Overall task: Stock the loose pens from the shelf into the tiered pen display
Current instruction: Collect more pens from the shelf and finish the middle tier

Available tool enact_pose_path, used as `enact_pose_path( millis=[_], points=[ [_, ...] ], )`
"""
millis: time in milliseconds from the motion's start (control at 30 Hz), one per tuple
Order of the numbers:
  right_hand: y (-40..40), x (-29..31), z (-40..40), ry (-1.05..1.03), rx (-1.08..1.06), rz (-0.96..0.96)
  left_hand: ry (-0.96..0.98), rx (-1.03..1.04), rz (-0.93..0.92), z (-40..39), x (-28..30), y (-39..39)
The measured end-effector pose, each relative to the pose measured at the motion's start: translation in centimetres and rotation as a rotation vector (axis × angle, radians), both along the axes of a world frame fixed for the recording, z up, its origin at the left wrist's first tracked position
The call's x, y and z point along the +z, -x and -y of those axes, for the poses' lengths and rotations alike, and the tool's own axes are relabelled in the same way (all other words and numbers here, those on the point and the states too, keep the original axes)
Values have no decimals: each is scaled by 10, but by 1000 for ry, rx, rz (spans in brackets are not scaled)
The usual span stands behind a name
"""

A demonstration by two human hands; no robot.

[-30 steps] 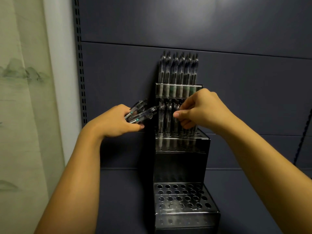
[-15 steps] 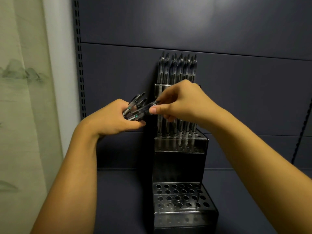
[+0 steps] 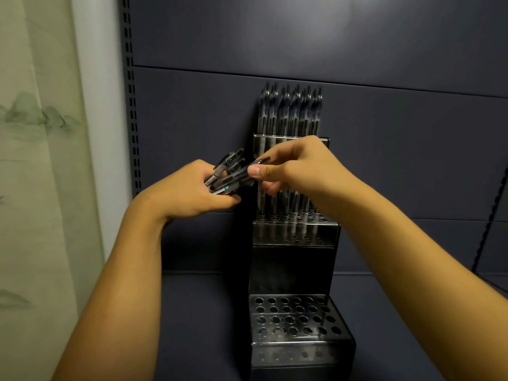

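Note:
A shiny metal tiered pen display (image 3: 295,239) stands on the dark shelf against the back panel. Its top tier holds a row of upright clear pens (image 3: 291,111). More pens (image 3: 298,207) stand in the middle tier, partly hidden behind my right hand. The bottom tier (image 3: 295,317) shows only bare holes. My left hand (image 3: 189,189) grips a bundle of clear pens (image 3: 225,171) just left of the display. My right hand (image 3: 299,167) pinches the end of one pen (image 3: 242,176) in that bundle between thumb and forefinger.
A slotted shelf upright (image 3: 132,105) runs down the left of the dark back panel (image 3: 330,37). A pale curtain with a green print (image 3: 35,160) hangs at the far left. The dark shelf floor (image 3: 203,320) lies below my arms.
My right hand left the middle tier, moved up and left to the bundle in my left hand, and now pinches one pen there. My left hand stayed roughly in place.

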State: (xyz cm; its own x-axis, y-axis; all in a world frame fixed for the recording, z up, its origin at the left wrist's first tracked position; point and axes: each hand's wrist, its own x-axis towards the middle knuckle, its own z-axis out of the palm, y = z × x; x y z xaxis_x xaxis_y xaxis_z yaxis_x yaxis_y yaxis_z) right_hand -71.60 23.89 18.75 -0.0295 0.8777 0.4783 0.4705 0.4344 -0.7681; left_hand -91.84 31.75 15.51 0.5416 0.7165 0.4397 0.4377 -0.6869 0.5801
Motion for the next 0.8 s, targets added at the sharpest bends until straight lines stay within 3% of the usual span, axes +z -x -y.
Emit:
enact_pose_path(
  millis=[300, 600, 700, 800],
  points=[
    [-7, -5, 1, -42, 59, -225, 2, -62, 51, 3, -1, -9],
    [-35, 16, 11, -107, 209, -645, 20, 41, 51, -17, -7, 5],
    [-47, 22, 13, -175, 132, -577, 19, 41, 45, -18, -7, 3],
    [-57, 24, 13, -259, -58, -361, 15, 49, 19, -20, -8, -2]
  ],
)
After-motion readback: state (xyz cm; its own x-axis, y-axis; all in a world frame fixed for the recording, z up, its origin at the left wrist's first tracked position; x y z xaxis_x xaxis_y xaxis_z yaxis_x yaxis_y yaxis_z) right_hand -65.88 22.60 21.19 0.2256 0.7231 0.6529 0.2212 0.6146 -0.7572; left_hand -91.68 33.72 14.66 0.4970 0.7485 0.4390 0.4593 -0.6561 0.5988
